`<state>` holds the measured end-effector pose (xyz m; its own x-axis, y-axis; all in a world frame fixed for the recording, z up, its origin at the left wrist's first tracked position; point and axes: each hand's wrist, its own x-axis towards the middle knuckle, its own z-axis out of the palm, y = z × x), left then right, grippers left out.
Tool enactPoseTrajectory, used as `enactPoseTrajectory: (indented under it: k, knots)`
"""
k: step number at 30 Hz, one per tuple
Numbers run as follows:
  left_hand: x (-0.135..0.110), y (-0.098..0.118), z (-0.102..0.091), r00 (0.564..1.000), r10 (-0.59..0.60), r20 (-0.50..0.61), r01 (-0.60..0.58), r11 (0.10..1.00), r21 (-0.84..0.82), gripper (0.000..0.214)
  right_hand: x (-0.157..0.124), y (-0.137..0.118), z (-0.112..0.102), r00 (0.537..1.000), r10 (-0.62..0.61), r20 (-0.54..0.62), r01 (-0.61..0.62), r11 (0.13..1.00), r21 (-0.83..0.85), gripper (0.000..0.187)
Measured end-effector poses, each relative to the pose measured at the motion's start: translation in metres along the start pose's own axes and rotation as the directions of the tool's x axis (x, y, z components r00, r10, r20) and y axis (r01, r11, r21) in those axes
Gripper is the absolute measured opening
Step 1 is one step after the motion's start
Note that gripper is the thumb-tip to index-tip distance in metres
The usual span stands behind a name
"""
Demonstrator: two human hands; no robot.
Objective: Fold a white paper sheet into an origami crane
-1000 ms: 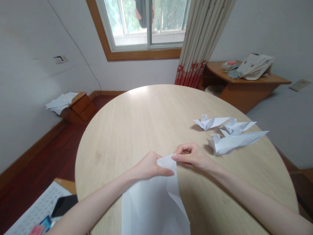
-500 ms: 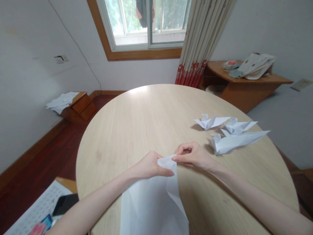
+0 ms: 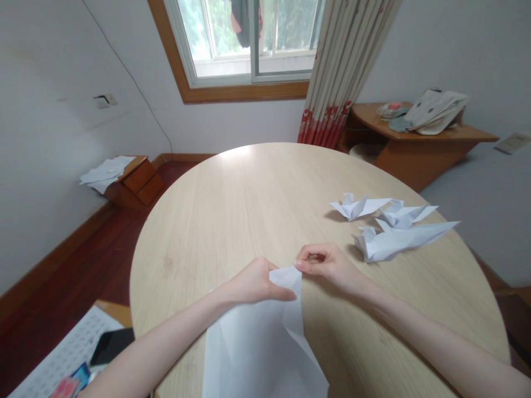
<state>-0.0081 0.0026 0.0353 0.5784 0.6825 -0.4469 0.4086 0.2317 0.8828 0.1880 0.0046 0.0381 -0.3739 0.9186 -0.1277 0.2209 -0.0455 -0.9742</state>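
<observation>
A white sheet of paper [image 3: 261, 348] with creases and folded parts lies at the near side of the round table, running off the bottom of the view. My left hand [image 3: 259, 282] grips it near its far end, thumb on top and the other fingers hidden beneath or behind. With thumb and fingertips pinched together, my right hand [image 3: 326, 264] holds the paper's far right corner. Right of my hands stand three folded paper birds: one [image 3: 359, 208] farthest to the left, one [image 3: 404, 214] behind, and a larger one [image 3: 394, 243] in front.
The round wooden table [image 3: 199, 221] fills the middle. At lower left are a dark phone [image 3: 111, 345] and a printed sheet [image 3: 62, 342]. A small cabinet [image 3: 143, 179] bears papers, and a wooden desk [image 3: 423, 152] holds a bag. The window [image 3: 253, 44] has a curtain [image 3: 340, 61] beside it.
My right thumb and fingertips have shifted slightly at the paper's corner. The near right edge of the paper spreads a little farther right. My left hand has hardly moved.
</observation>
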Motion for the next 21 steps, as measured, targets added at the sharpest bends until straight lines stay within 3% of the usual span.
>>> enactPoseTrajectory:
  k: [5, 10, 21]
  knots:
    - [-0.001, 0.003, 0.001, 0.998, -0.050, -0.028, 0.049, 0.998, -0.034, 0.024, -0.001, 0.002, -0.001, 0.986, -0.128, -0.102, 0.113, 0.984, -0.139, 0.041]
    - [-0.001, 0.006, 0.001, 0.997, -0.040, -0.061, 0.035, 0.996, -0.079, 0.027, 0.000, 0.006, -0.002, 0.994, -0.098, -0.037, 0.092, 0.984, -0.151, 0.034]
    - [0.000, 0.004, 0.000, 0.998, -0.035, -0.059, 0.028, 0.992, -0.123, 0.026, 0.001, 0.012, 0.005, 0.990, -0.127, -0.060, 0.121, 0.987, -0.106, 0.041]
